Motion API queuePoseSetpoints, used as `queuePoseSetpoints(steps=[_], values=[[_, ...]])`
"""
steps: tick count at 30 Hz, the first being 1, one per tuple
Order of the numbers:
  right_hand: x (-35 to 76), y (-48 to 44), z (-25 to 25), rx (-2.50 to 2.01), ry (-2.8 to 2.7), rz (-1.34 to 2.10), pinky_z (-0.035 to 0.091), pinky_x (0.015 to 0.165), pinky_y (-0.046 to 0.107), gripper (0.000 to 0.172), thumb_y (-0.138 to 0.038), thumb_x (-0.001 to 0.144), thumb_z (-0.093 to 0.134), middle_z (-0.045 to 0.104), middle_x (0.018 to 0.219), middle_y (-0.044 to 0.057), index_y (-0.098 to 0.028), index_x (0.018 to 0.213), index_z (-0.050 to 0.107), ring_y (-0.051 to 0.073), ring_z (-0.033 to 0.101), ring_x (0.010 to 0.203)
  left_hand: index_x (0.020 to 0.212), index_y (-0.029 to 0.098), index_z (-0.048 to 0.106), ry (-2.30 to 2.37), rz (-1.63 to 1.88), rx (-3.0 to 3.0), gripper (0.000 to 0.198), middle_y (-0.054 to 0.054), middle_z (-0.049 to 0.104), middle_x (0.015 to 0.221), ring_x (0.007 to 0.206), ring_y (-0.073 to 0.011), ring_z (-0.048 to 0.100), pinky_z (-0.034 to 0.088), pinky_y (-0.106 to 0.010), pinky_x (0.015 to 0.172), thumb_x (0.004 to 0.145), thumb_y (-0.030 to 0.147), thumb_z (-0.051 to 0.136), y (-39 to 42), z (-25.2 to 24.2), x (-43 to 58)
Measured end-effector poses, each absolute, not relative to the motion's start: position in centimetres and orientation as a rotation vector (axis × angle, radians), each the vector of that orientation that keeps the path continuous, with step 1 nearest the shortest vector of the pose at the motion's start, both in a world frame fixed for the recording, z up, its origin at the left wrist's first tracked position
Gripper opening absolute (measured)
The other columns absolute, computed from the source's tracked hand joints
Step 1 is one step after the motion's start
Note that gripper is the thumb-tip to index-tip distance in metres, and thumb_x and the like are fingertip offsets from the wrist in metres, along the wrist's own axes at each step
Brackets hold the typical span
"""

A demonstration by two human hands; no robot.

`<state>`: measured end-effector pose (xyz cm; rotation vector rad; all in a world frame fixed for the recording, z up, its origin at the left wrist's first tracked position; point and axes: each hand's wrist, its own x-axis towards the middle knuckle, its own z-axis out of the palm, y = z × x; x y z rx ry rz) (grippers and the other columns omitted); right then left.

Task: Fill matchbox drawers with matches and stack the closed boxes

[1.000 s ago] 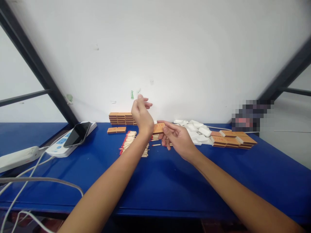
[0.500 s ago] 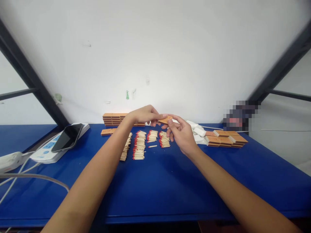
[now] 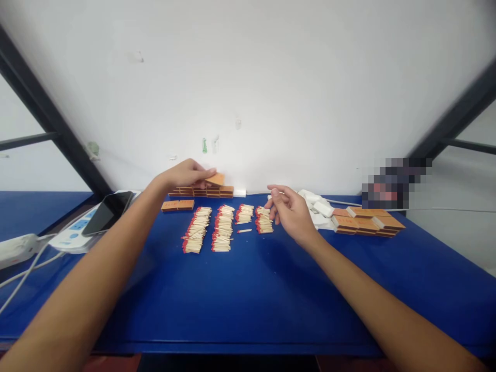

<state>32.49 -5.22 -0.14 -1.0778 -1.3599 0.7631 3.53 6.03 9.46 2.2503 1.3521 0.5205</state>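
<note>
My left hand (image 3: 189,174) pinches an orange matchbox (image 3: 215,179) between thumb and fingers. It is held just above a stacked wall of matchboxes (image 3: 201,192) along the back of the blue table. My right hand (image 3: 289,209) hovers near the rightmost group of matches (image 3: 265,221), fingers loosely curled and apart, with nothing visible in it. Red-tipped matches lie in several rows, among them a long left row (image 3: 197,230), a second long row (image 3: 222,230) and a short group (image 3: 244,214). One single match (image 3: 244,231) lies apart below the short group.
Two matchboxes (image 3: 177,205) lie in front of the wall of boxes. At the right are white inner trays (image 3: 321,209) and a pile of orange matchboxes (image 3: 368,223). A phone (image 3: 108,213) rests on a power strip (image 3: 73,240) at the left, with white cables (image 3: 31,271) beside it.
My left hand has carried the matchbox left, from between both hands to above the stacked boxes. My right hand has let go of it and stays near the same place.
</note>
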Motion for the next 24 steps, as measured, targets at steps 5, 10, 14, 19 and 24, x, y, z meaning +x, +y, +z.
queuePoseSetpoints(steps=[5, 10, 14, 19, 24], values=[[31.8, -5.7, -0.6, -1.120, -1.473, 0.817, 0.044, 0.043, 0.024, 0.060, -0.075, 0.091, 0.062, 0.066, 0.075, 0.002, -0.017, 0.105, 0.068, 0.012, 0.059, 0.054, 0.048, 0.021, 0.055, 1.621, 0.558, 2.243, 0.068, -0.002, 0.044, 0.046, 0.051, -0.0147, 0.038, 0.028, -0.032, 0.059, 0.084, 0.078, 0.056, 6.1, 5.4, 0.1], [31.2, -5.9, -0.9, -1.118, -1.517, 0.809, 0.046, 0.046, 0.027, 0.057, -0.074, 0.091, 0.063, 0.065, 0.071, 0.002, -0.018, 0.101, 0.069, 0.014, 0.059, 0.054, 0.046, 0.021, 0.047, 1.668, 0.558, 2.303, 0.068, -0.001, 0.040, 0.047, 0.051, -0.0141, 0.034, 0.023, -0.033, 0.060, 0.086, 0.075, 0.056, 6.7, 2.4, 0.7], [31.3, -6.0, -0.8, -1.127, -1.540, 0.799, 0.047, 0.049, 0.028, 0.055, -0.072, 0.091, 0.063, 0.065, 0.071, 0.003, -0.018, 0.098, 0.070, 0.014, 0.059, 0.055, 0.044, 0.021, 0.051, 1.715, 0.531, 2.349, 0.068, -0.005, 0.050, 0.048, 0.052, -0.0166, 0.042, 0.026, -0.033, 0.061, 0.086, 0.074, 0.058, 7.1, 1.4, 1.0], [31.6, -6.0, -1.0, -1.166, -1.604, 0.667, 0.045, 0.055, 0.030, 0.045, -0.062, 0.097, 0.060, 0.064, 0.070, 0.002, -0.018, 0.095, 0.069, 0.016, 0.058, 0.059, 0.057, 0.020, 0.067, 1.713, 0.533, 2.425, 0.062, -0.007, 0.062, 0.057, 0.057, -0.0186, 0.049, 0.029, -0.032, 0.061, 0.087, 0.072, 0.056, 6.4, 2.9, -0.6], [31.2, -4.8, -0.6, -1.283, -1.887, 0.321, 0.044, 0.065, 0.033, 0.023, -0.038, 0.099, 0.059, 0.070, 0.077, 0.004, -0.021, 0.089, 0.072, 0.019, 0.060, 0.069, 0.082, 0.022, 0.081, 1.700, 0.455, 2.445, 0.049, -0.007, 0.076, 0.080, 0.070, -0.0217, 0.062, 0.037, -0.030, 0.064, 0.074, 0.069, 0.072, 5.7, 5.7, -5.1]])
